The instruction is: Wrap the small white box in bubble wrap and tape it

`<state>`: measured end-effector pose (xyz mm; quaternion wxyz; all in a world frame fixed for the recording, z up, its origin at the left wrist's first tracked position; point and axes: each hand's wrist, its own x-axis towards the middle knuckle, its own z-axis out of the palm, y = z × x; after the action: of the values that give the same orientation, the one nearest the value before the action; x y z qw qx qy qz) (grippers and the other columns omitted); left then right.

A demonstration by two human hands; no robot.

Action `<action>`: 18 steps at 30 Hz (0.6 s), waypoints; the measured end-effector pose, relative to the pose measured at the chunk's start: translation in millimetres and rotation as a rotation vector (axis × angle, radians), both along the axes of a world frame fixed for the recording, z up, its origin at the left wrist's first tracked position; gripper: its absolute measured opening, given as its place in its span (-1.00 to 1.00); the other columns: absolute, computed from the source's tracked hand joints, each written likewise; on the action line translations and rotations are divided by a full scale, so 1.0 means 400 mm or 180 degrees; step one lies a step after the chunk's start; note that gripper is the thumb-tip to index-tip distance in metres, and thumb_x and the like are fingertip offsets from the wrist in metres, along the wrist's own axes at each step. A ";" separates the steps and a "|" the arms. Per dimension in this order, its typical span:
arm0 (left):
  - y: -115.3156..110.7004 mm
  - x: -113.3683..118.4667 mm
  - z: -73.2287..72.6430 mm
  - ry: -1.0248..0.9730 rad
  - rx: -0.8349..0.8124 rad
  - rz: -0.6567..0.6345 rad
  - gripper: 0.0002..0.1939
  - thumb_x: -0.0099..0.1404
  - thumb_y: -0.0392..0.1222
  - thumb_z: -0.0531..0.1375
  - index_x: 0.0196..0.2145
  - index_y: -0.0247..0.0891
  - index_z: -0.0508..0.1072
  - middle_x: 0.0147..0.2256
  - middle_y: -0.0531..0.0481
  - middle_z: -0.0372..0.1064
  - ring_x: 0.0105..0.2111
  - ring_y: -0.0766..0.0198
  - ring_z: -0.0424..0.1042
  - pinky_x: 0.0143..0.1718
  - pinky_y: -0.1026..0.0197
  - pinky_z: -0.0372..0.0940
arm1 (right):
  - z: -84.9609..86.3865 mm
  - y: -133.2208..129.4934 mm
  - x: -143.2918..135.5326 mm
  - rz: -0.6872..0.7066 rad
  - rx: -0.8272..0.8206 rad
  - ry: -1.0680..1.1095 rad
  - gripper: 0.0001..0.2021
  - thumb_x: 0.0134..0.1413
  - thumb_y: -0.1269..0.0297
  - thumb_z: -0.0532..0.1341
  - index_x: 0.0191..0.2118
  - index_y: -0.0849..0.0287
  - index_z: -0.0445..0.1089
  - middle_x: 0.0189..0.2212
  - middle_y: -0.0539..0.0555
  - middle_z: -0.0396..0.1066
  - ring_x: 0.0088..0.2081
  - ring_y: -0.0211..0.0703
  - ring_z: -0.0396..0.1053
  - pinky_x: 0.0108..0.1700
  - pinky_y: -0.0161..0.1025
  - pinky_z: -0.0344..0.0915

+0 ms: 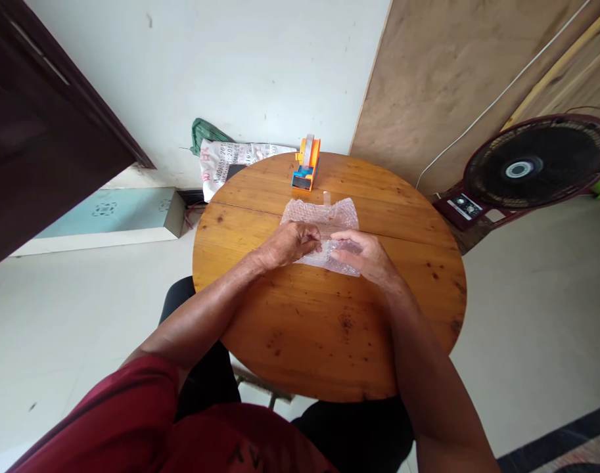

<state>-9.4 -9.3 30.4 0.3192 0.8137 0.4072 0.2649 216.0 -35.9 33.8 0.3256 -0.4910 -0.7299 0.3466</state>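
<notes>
A sheet of clear bubble wrap (322, 213) lies on the round wooden table (309, 322), its near part gathered beneath my two hands. My left hand (294, 244) is closed, with thumb and fingertips pinched on the wrap near its middle. Facing it, my right hand (369, 257) curls thumb and fingers around a raised part of the wrap. A short strip of clear tape (327, 198) sticks out past the far edge of the sheet. Beyond it stands an orange and blue tape dispenser (307, 164) carrying a roll of tape. Whether anything lies inside the wrap I cannot tell.
A dark fan (536, 164) is at the right, beside a wooden panel. Behind the table, a printed white sack (213, 167) and a green bag (208, 133) rest against the wall. A pale blue box-like ledge (117, 213) sits at the left.
</notes>
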 end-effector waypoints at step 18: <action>-0.001 -0.001 -0.005 -0.0401 -0.0025 -0.0508 -0.82 0.32 -0.24 0.18 -0.39 -0.30 0.55 -0.47 0.03 0.46 -0.46 0.40 0.38 -0.36 0.35 0.21 | -0.017 0.000 -0.010 0.0070 -0.0211 0.0002 -0.78 -0.06 0.10 0.31 -0.51 0.13 0.40 -0.39 0.02 0.52 -0.37 -0.15 0.40 -0.35 -0.25 0.28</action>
<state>-10.0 -9.8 28.3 0.3674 0.8240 0.3213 0.2877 211.8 -35.9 26.8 0.3055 -0.4935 -0.7232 0.3743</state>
